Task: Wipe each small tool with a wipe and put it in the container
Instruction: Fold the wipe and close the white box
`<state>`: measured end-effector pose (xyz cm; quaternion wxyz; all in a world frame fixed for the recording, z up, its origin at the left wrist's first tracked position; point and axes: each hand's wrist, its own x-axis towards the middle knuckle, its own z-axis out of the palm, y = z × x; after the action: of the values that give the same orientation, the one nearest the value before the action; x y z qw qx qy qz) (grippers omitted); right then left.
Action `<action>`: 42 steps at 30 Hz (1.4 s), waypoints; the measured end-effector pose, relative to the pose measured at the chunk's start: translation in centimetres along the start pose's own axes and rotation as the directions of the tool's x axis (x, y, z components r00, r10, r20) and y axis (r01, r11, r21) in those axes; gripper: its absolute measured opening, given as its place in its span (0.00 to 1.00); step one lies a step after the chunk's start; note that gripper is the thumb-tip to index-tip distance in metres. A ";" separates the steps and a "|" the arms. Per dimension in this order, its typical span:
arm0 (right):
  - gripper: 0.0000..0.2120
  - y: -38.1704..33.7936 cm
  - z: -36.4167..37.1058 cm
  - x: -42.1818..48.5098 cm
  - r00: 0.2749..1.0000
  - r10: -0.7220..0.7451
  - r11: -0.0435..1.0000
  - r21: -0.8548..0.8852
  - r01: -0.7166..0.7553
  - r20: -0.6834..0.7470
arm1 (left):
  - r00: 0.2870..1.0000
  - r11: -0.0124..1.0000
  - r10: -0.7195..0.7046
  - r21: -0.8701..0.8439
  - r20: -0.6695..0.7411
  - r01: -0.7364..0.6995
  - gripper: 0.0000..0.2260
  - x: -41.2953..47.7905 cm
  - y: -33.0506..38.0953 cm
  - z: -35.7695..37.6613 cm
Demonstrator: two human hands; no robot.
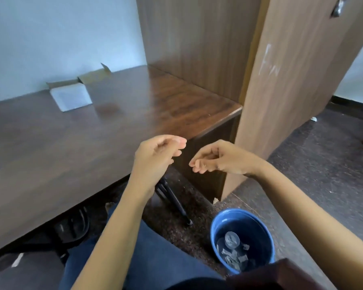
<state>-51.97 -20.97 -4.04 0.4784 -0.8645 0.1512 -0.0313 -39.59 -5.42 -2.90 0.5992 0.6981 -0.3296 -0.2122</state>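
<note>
My left hand (157,155) and my right hand (216,158) hover side by side in the air, just off the near right corner of the dark wooden table (71,153). The fingers of both are loosely curled and I see nothing in either hand. Below the right hand, on the floor, stands a blue bucket (249,225) with several crumpled grey wipes or packets (233,252) at its bottom. A white box (71,97) with open cardboard flaps sits at the back of the table. No small tool is visible.
A tall wooden partition (291,80) rises right of the table's end. Thin black legs (174,201) slant to the speckled floor under the table corner. My knees in blue trousers (151,258) fill the bottom centre, and a dark wooden edge (281,273) shows at bottom right.
</note>
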 end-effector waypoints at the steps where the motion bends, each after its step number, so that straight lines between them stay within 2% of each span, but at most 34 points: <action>1: 0.07 -1.8 -0.2 0.7 0.998 -0.056 0.998 -0.008 0.056 -0.005 | 0.999 1.000 0.024 -0.010 -0.026 -0.024 0.07 0.5 0.6 -1.3; 6: 0.05 -7.6 0.4 5.4 0.972 -0.225 0.973 0.033 0.228 -0.062 | 0.973 0.996 0.085 0.031 -0.213 -0.081 0.06 3.7 1.7 -7.6; 11: 0.03 -10.2 2.2 12.3 0.968 -0.212 0.958 0.167 0.234 -0.135 | 0.925 0.997 0.072 0.063 -0.372 -0.052 0.06 7.3 0.9 -13.8; 14: 0.04 -10.7 3.1 17.0 0.972 -0.161 0.933 0.293 0.207 -0.173 | 0.886 0.996 0.026 0.087 -0.463 0.016 0.05 9.2 -0.4 -17.0; 19: 0.01 -10.4 4.1 24.4 0.951 0.057 0.903 0.422 0.081 -0.305 | 0.831 0.982 -0.020 0.147 -0.556 0.122 0.05 11.8 -3.2 -20.7; 21: 0.07 -9.9 4.4 27.4 0.931 0.148 0.872 0.489 0.036 -0.333 | 0.811 0.980 -0.029 0.143 -0.584 0.138 0.06 12.7 -3.9 -21.6; 24: 0.23 -9.8 4.8 31.0 0.904 0.230 0.829 0.559 0.011 -0.359 | 0.797 0.982 -0.028 0.134 -0.604 0.136 0.12 14.0 -4.3 -22.2; 31: 0.34 -10.7 5.6 36.3 0.869 0.214 0.844 0.532 0.066 -0.446 | 0.808 0.969 0.047 0.223 -0.587 0.105 0.20 16.8 -6.2 -22.7; 35: 0.37 -10.4 5.6 39.3 0.865 0.209 0.866 0.497 0.054 -0.456 | 0.825 0.946 0.037 0.286 -0.564 0.153 0.33 18.0 -6.3 -22.8; 37: 0.35 -11.4 5.6 40.0 0.864 0.175 0.899 0.434 0.054 -0.471 | 0.837 0.913 0.044 0.362 -0.545 0.188 0.36 18.3 -6.5 -22.9; 39: 0.28 -13.1 5.6 40.0 0.856 0.071 0.956 0.281 0.088 -0.511 | 0.848 0.883 0.042 0.417 -0.528 0.216 0.36 18.3 -6.7 -22.9; 42: 0.25 -15.3 5.4 39.7 0.797 -0.200 0.971 -0.008 0.238 -0.570 | 0.855 0.864 0.039 0.448 -0.517 0.232 0.36 18.4 -6.7 -22.7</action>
<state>-9.54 -20.52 2.24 0.4323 -0.8118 0.1846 -0.3465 -9.74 -2.31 -3.24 0.4536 0.8747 -0.1660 0.0404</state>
